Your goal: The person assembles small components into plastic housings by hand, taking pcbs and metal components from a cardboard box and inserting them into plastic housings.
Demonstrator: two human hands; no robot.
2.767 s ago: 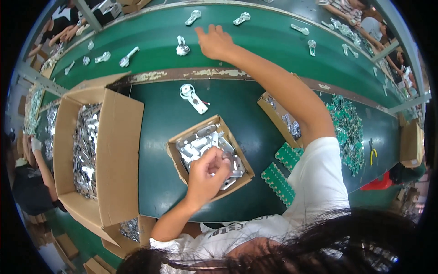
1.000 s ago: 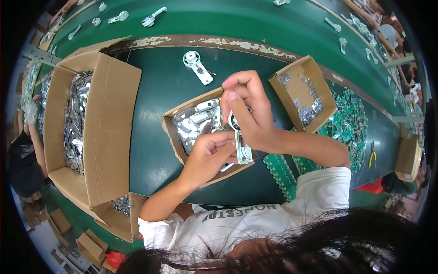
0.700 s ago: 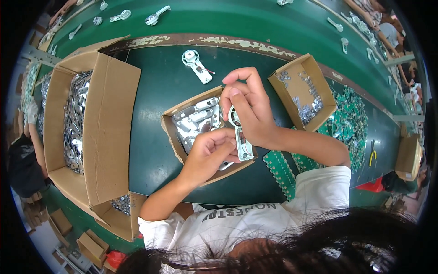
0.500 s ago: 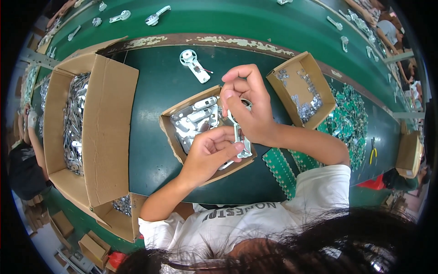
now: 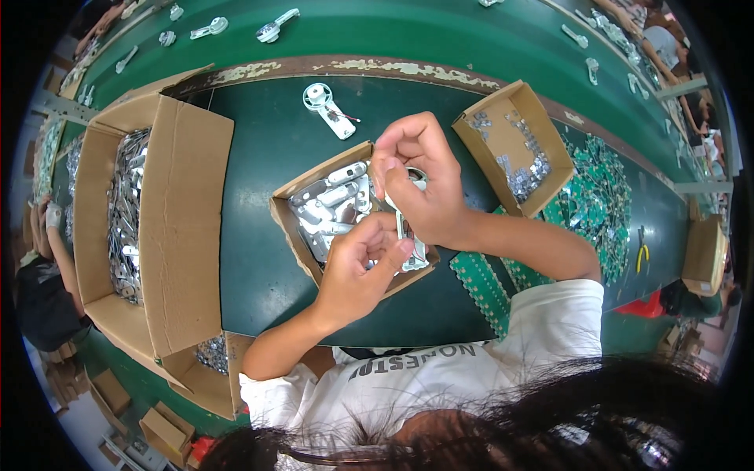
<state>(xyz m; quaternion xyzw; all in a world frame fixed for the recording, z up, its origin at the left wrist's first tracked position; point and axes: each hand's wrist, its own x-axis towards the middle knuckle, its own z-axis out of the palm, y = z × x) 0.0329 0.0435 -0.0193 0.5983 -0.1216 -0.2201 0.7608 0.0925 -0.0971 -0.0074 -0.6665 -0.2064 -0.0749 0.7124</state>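
Above a small cardboard box [image 5: 323, 168] of white and grey handle-shaped parts [image 5: 339, 193], both my hands are closed on a white handheld fan housing [image 5: 400, 226]. My left hand [image 5: 353, 267] pinches its lower handle between thumb and fingers. Curled around the ring end, my right hand [image 5: 426, 188] has its thumb and bent index finger close together. Whether those fingertips hold anything small, I cannot make out. Beyond the box lies another white fan housing [image 5: 335, 119], with a round head and a short red wire.
A tall carton [image 5: 188, 228] of metal-looking parts stands left. On the right are a shallow box [image 5: 503, 161] of small clear pieces, a heap of green circuit boards [image 5: 593, 196], board strips [image 5: 481, 290] and yellow-handled pliers [image 5: 642, 255]. A green conveyor [image 5: 377, 39] carries fan parts; other people work nearby.
The held fan housing has tilted slightly, and my right hand has shifted a little left. Both hands keep their grip. The whole view has moved slightly.
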